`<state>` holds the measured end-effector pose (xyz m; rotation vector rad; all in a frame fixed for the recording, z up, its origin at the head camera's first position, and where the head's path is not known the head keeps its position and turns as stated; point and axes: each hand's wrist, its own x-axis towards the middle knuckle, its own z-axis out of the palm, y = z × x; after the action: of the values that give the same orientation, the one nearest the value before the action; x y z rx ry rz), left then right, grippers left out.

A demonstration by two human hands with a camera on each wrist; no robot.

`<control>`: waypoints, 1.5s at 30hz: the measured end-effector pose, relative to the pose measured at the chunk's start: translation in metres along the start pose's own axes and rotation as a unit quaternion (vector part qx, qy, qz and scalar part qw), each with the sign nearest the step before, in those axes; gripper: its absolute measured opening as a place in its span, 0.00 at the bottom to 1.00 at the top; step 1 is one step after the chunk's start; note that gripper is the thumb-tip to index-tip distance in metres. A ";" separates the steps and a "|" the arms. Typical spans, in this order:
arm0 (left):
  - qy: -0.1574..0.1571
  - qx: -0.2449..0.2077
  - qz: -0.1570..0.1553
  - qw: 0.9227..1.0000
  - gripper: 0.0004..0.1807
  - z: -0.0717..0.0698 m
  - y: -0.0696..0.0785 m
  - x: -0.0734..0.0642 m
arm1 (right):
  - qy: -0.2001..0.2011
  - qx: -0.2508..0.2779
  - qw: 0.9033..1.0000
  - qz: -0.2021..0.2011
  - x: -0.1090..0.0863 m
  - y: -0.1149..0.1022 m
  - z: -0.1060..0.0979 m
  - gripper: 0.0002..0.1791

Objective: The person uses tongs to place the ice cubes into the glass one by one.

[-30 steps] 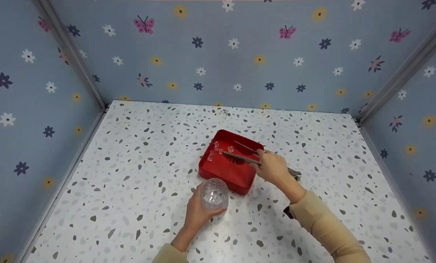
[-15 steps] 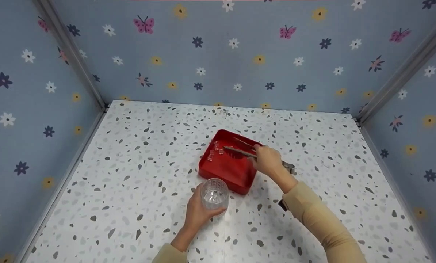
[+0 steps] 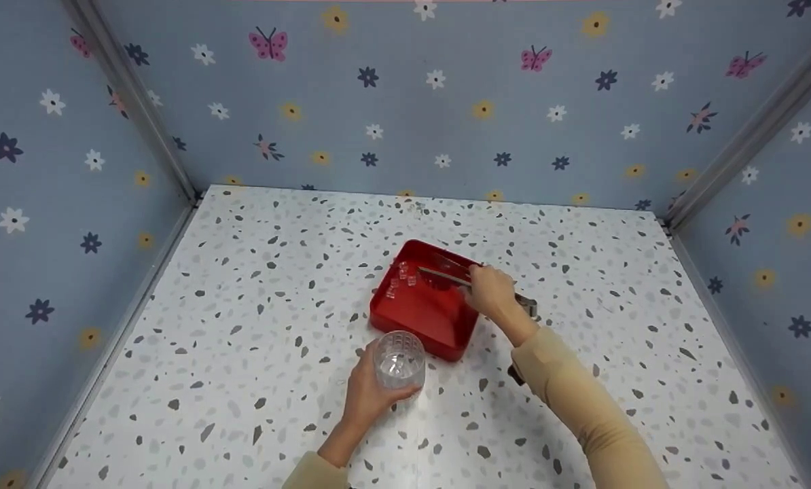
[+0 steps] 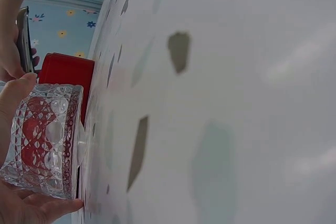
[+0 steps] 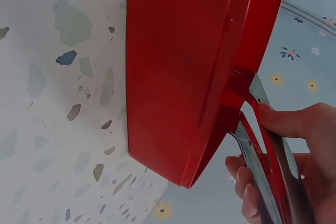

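My left hand (image 3: 367,394) grips a clear cut-glass tumbler (image 3: 400,360), which stands upright on the table by the tray's front corner. In the left wrist view, thumb and fingers wrap the patterned glass (image 4: 44,145). My right hand (image 3: 492,293) holds metal tongs (image 3: 526,303) at the right side of a red tray (image 3: 422,314). Their tips reach down into it. Several small clear cubes (image 3: 403,272) lie toward the tray's left side. From the right wrist, the tongs' arms (image 5: 255,174) stand apart over the rim; the tray wall hides their tips.
The speckled white table (image 3: 256,353) extends around the tray on every side. Blue flowered panels (image 3: 433,102) close it in at the back, left and right, with grey metal strips (image 3: 134,102) at the corners.
My right hand and the tongs have shifted left and slightly away from me. A clear cube seen near the tong tips earlier can no longer be made out. The left hand and glass stay put.
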<state>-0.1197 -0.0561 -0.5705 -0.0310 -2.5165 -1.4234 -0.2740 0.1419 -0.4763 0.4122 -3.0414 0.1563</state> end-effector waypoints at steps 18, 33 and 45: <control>0.003 -0.004 0.002 1.000 0.53 -0.001 0.001 0.000 | 0.013 0.011 1.000 0.014 0.013 -0.005 0.014 0.14; 0.001 0.002 -0.009 1.000 0.53 0.001 0.000 0.000 | 0.034 0.008 0.999 0.007 0.017 -0.005 0.022 0.11; 0.002 0.002 -0.013 1.000 0.53 0.000 0.003 -0.001 | 0.051 0.005 0.999 -0.004 0.017 -0.006 0.024 0.09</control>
<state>-0.1184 -0.0547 -0.5685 0.0038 -2.5250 -1.4273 -0.2900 0.1294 -0.4982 0.4046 -2.9402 0.1857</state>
